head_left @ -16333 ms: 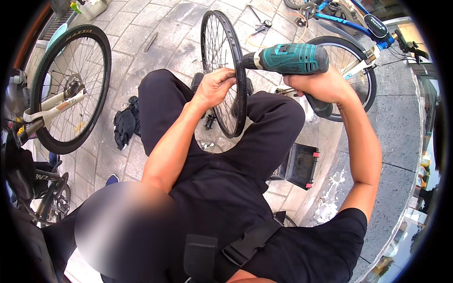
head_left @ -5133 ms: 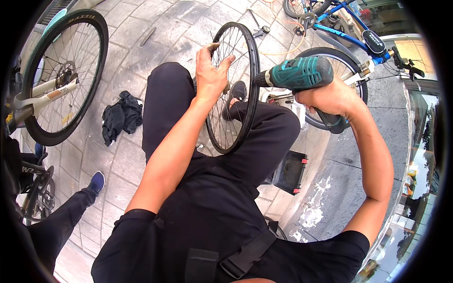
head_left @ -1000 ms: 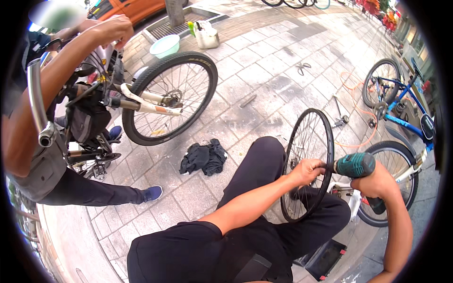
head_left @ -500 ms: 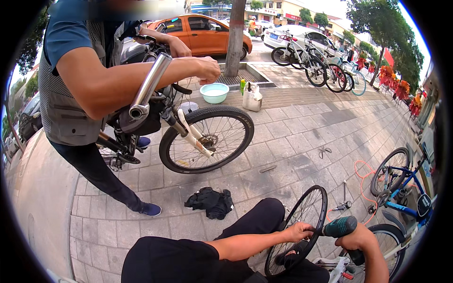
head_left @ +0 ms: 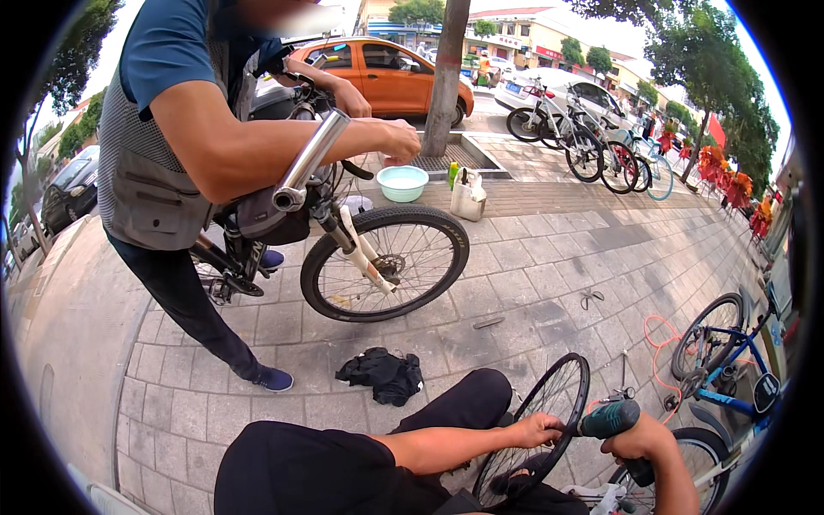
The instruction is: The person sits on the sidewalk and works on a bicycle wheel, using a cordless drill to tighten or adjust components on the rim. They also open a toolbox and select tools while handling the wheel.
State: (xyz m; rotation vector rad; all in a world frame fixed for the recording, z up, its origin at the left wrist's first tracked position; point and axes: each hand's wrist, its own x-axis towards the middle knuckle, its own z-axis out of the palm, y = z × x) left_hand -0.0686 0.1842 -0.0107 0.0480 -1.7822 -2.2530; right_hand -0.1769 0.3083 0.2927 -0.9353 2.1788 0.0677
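A bare bicycle wheel rim with spokes (head_left: 584, 390) stands tilted by my knees. My left hand (head_left: 539, 429) pinches its right side, the thumb and fingers closed at the rim. My right hand (head_left: 639, 439) is wrapped round the handle of a dark green cordless drill (head_left: 611, 418). The drill's nose points left and meets the rim just beside my left fingertips. Whatever bit it carries is hidden there. Part of a sandal shows through the spokes.
Another person (head_left: 163, 163) in a grey vest leans over a bicycle (head_left: 386, 266) at the left. A black cloth (head_left: 382, 375) lies on the paving. Beyond are a basin (head_left: 402, 183) and a white jug (head_left: 468, 196). A blue bicycle (head_left: 730, 343) and orange hose (head_left: 659, 330) lie right.
The view has shifted slightly, and the wheel with both my hands sits a little lower and further left in it. The drill stays at the rim.
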